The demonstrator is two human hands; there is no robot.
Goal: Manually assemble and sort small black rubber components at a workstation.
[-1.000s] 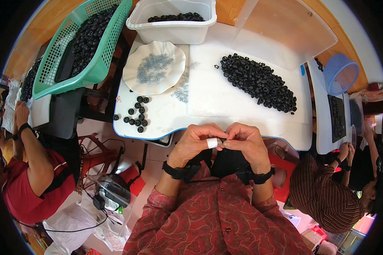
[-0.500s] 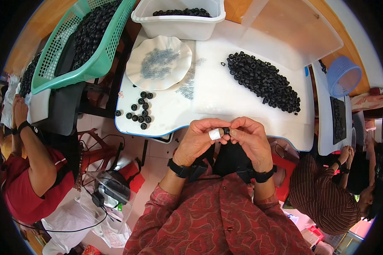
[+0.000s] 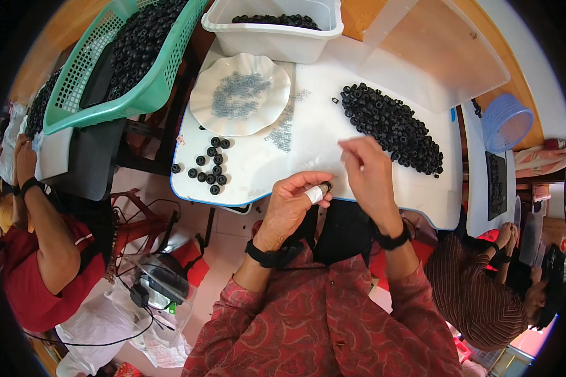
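Observation:
At the table's near edge, my left hand (image 3: 289,200) is closed, pinching a small black ring-shaped part (image 3: 326,185) between thumb and fingertips. White tape (image 3: 314,195) wraps one of its fingers. My right hand (image 3: 370,173) is up and apart from it, over the table, its fingers slightly spread with nothing visible in them. Just beyond that hand lies a heap of small black parts (image 3: 393,122). A white wavy-edged plate (image 3: 201,113) holds many tiny clear-grey pieces (image 3: 236,94), and more are scattered beside it. Several round black parts (image 3: 217,159) stand on the table at left.
A white tub (image 3: 270,44) of black parts stands at the back, beside a translucent panel (image 3: 446,50). The green basket (image 3: 151,103) of black parts is at far left. People sit at both sides; a blue basket (image 3: 508,124) is at right.
My right hand has let go of the small black part and moved away, up toward the black heap. My left hand keeps the part. The view has shifted slightly.

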